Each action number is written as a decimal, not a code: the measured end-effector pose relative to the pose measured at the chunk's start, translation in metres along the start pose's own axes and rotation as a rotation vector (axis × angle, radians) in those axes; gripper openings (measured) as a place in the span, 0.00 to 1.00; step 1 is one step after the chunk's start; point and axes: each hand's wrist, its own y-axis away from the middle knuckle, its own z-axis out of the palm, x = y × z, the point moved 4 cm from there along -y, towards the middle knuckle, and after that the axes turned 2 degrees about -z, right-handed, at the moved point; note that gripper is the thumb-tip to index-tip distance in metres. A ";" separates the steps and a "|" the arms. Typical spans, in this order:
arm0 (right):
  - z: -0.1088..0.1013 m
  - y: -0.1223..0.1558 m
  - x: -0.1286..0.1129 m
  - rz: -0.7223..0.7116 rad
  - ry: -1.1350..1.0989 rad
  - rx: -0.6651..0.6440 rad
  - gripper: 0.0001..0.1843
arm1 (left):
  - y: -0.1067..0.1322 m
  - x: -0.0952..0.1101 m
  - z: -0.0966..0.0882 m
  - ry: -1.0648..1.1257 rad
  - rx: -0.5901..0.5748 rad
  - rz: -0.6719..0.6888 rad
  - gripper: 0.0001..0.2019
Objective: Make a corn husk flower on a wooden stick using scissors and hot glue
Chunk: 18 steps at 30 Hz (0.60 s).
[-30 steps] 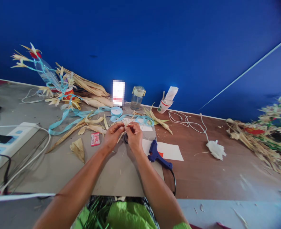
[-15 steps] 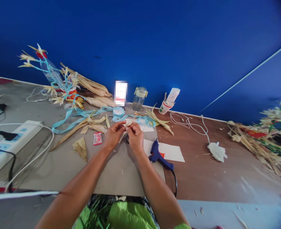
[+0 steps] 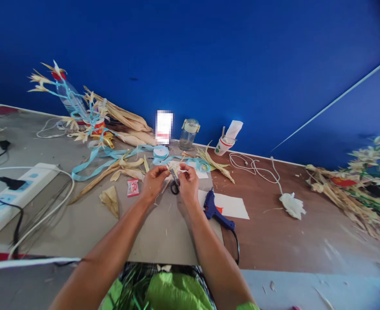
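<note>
My left hand (image 3: 153, 181) and my right hand (image 3: 189, 183) are raised over the grey mat (image 3: 151, 232), a short gap apart. Each pinches one end of a small pale strip of dried corn husk (image 3: 176, 171), fingers closed on it. Small black-handled scissors (image 3: 174, 185) lie on the mat between and just below the hands. A blue glue gun (image 3: 216, 212) rests to the right of my right wrist on a white sheet (image 3: 232, 205).
Dried husks (image 3: 122, 168), light-blue ribbon (image 3: 95, 161) and a ribbon roll (image 3: 160, 151) lie behind the hands. A glass jar (image 3: 189, 134), paper cup (image 3: 225, 142), white cable (image 3: 257, 165), a power strip (image 3: 12, 196) at left and husk flowers (image 3: 354, 189) at right surround them.
My hands have drawn apart by a few centimetres, the right one shifting right, which uncovers the scissors between them. The view shifted slightly.
</note>
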 end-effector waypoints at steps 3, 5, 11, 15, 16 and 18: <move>-0.004 -0.004 -0.001 0.034 0.203 -0.008 0.18 | -0.003 -0.002 -0.003 0.025 0.034 0.029 0.09; -0.003 -0.005 -0.006 0.030 0.406 -0.124 0.17 | -0.005 -0.003 -0.004 0.051 0.048 0.032 0.10; -0.004 0.007 -0.020 0.012 1.044 -0.496 0.17 | -0.006 -0.004 -0.007 0.026 0.037 0.054 0.12; -0.008 0.011 -0.019 0.019 1.243 -0.528 0.20 | -0.005 -0.003 -0.009 -0.051 0.073 0.127 0.09; -0.007 0.012 -0.016 0.025 1.268 -0.535 0.21 | -0.006 -0.003 -0.009 -0.065 0.075 0.143 0.09; -0.006 0.011 -0.011 0.037 1.302 -0.548 0.22 | -0.006 -0.004 -0.008 -0.077 0.077 0.161 0.08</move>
